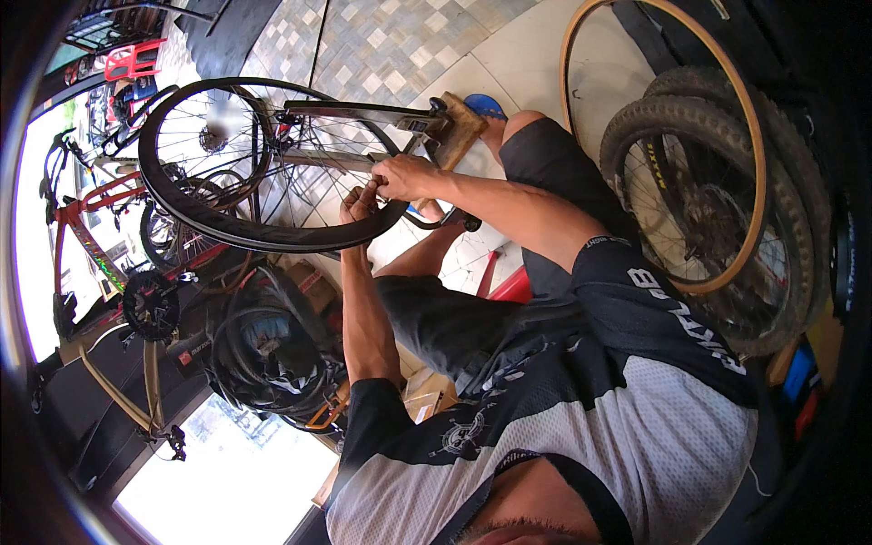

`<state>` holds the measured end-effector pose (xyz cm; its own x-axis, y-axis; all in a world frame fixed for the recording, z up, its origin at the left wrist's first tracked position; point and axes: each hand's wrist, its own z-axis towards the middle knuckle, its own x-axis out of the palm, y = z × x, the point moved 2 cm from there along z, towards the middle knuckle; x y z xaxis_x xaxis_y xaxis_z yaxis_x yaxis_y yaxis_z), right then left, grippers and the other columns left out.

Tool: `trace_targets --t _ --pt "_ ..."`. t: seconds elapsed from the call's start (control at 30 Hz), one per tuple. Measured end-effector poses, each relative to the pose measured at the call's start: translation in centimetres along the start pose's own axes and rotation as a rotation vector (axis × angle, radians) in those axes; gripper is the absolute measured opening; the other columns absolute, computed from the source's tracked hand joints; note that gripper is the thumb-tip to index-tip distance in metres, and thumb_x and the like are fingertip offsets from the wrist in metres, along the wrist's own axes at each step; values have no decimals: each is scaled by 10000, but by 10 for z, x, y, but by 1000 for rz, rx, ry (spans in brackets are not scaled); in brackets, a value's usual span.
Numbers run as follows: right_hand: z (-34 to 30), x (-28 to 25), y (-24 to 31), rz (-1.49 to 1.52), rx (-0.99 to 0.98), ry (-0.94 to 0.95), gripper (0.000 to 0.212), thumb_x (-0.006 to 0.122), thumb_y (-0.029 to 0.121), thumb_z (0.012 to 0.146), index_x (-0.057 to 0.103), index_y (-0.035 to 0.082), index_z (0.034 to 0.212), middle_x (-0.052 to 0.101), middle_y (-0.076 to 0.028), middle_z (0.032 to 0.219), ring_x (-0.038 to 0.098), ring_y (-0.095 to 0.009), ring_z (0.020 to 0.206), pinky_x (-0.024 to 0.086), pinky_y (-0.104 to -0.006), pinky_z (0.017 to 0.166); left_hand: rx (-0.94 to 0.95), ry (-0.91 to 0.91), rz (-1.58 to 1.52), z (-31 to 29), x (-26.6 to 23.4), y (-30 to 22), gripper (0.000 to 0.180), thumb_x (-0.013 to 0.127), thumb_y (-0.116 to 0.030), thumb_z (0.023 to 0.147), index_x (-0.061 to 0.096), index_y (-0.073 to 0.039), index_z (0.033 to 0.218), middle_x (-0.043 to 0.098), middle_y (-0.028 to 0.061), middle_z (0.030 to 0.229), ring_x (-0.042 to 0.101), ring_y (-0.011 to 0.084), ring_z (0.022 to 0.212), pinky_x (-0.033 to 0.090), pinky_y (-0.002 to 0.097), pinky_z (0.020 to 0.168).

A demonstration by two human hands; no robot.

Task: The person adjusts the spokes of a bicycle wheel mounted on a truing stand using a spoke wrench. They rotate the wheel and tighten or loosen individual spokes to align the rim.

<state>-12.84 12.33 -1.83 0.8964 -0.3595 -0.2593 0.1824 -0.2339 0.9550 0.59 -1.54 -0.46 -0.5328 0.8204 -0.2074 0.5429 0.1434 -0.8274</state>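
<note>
A black deep-rimmed bicycle wheel (161,183) is mounted between the metal arms of a wheel truing stand (338,111). The stand's foot rests on a wooden block (461,133). At the near right part of the rim, my left hand (358,202) and my right hand (405,178) are close together among the spokes. Both have their fingers closed in a pinch. Whatever they pinch is too small and covered to make out. The right forearm reaches across from the right, while the left forearm comes up from below.
To the right lean wheels with knobby tyres (627,123) and a tan hoop-like rim (759,182). A red bicycle frame (60,245) and other bikes stand at left. Black tyres or tubes (232,341) pile up near my left elbow. Red chairs (132,60) are far left.
</note>
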Motion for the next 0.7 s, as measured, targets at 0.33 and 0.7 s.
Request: trace_targets --t 0.33,0.7 --pt "19 24 -26 111 -19 -8 301 651 263 819 709 -10 933 702 -252 872 688 -417 856 532 -459 759 81 -113 128 6 0 6 391 759 -301 912 575 -79 649 556 1 594 453 75 512 336 253 480" --pt "12 8 -17 109 8 24 317 711 332 779 746 38 892 724 -191 877 704 -347 842 542 -429 776 -44 -153 142 -1 -1 -11 433 715 -445 932 722 -13 954 681 27 808 567 84 623 416 219 526"
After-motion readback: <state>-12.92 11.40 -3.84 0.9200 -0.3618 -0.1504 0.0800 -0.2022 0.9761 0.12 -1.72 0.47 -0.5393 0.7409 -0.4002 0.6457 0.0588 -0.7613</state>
